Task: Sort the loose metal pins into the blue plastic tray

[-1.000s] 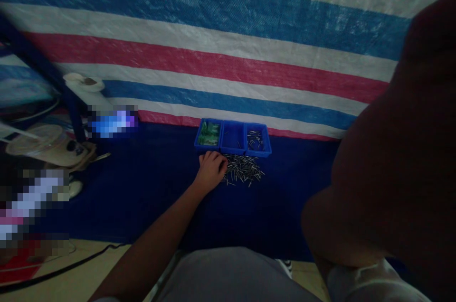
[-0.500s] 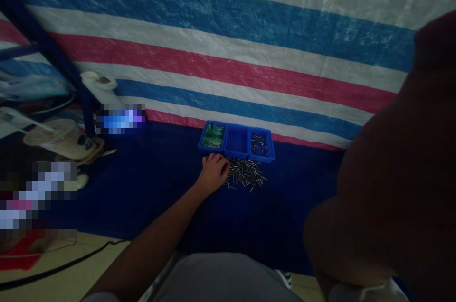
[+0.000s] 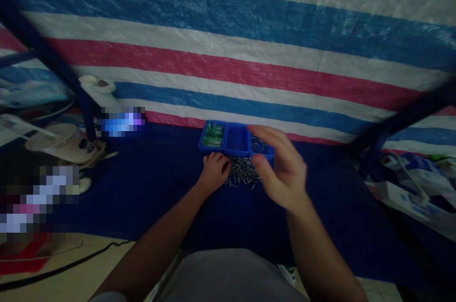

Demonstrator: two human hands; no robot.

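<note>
My left hand [image 3: 215, 170] rests on the dark blue surface with its fingers loosely bent and apart. It lies at the left edge of a loose heap of small, thin metal pins or screws [image 3: 242, 169], just in front of the bins. Nothing shows in its fingers. My right hand [image 3: 285, 174] is open above the heap's right side, thumb and fingers spread wide. It partly covers the right blue bin [image 3: 271, 150], which has some metal pieces inside. The middle blue bin [image 3: 237, 138] has a few small pieces, and the left blue bin [image 3: 201, 148] contains green packets [image 3: 213, 135].
Striped plastic sheeting [image 3: 228, 55] hangs behind. A lidded drink cup [image 3: 59, 143] with a straw and a white cylindrical object [image 3: 101, 93] stand at left. A white power strip [image 3: 402, 200] and plastic packages [image 3: 423, 174] lie at right. Dark frame bars [image 3: 402, 126] slope at both sides.
My right hand and arm, formerly a large dark shape close to the camera at right, have come down over the heap and right bin. My left hand has hardly moved.
</note>
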